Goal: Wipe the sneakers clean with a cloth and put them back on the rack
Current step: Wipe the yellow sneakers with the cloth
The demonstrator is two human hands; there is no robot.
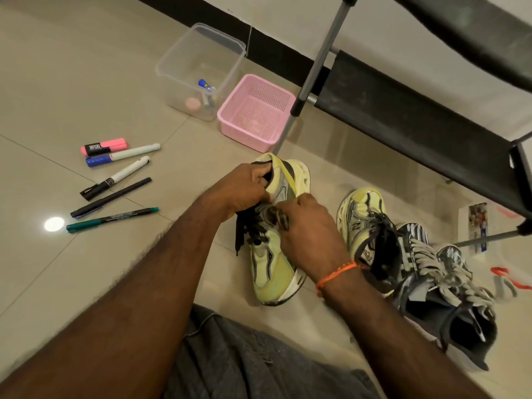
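A yellow-green sneaker [273, 263] with black laces stands on the tiled floor in front of me, toe toward me. My left hand [244, 188] grips its heel collar. My right hand [305, 223] presses a small dark patterned cloth [276, 217] against the sneaker's side near the laces. Its mate, a second yellow-green sneaker [365, 223], stands to the right, apart from my hands. A pair of grey sneakers [440, 272] with pale laces lies further right. The black shoe rack [403, 116] stands behind them, its lower shelf bare.
Several markers and pens [115, 182] lie on the floor to the left. A clear plastic tub [201, 67] and a pink basket [256, 110] sit by the wall near the rack's grey leg [311, 82]. Papers and red items [478, 226] lie at right.
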